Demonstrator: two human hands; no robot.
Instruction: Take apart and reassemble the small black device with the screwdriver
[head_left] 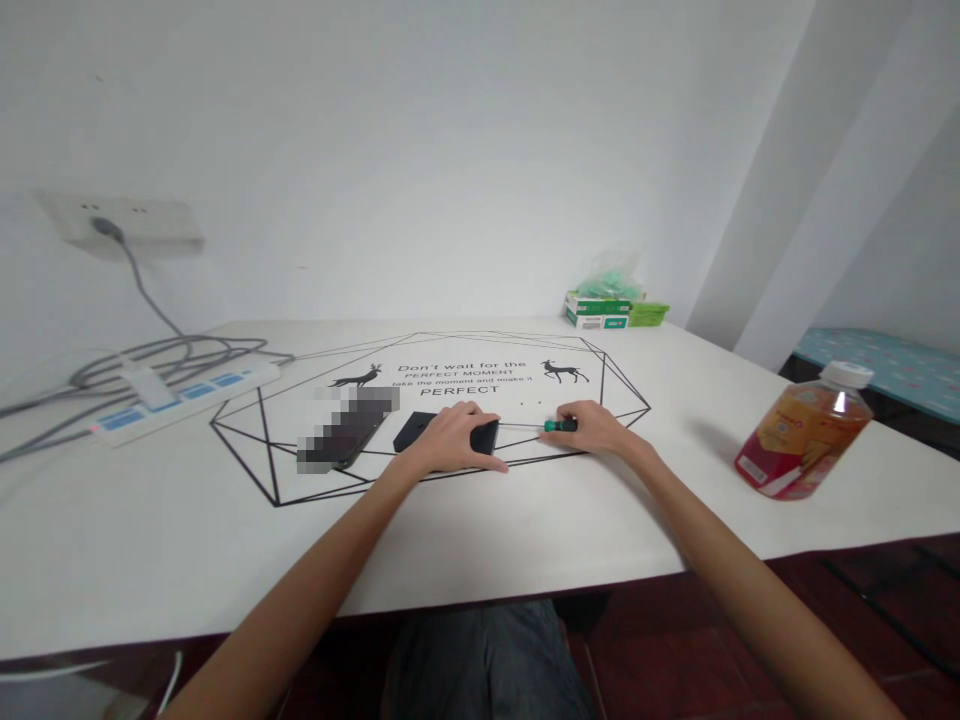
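Note:
My left hand [454,438] lies over a flat black rectangular device [411,430], gripping it with the fingers at its far edge and the thumb at the near edge. Much of the device is covered by that hand, so its kind is unclear. A screwdriver [560,426] with a green and black handle is pinched in the curled fingers of my right hand [589,427]. Its thin shaft runs left, with the tip at or close to the device's right end. To the left of the device lies a dark phone-like slab [360,435], partly pixelated.
A white power strip [191,400] with grey cables occupies the table's left side. An orange drink bottle [806,432] stands at the right. Green-and-white boxes [598,310] and a plastic bag [611,280] sit at the back. The white table [495,545] meets the wall behind.

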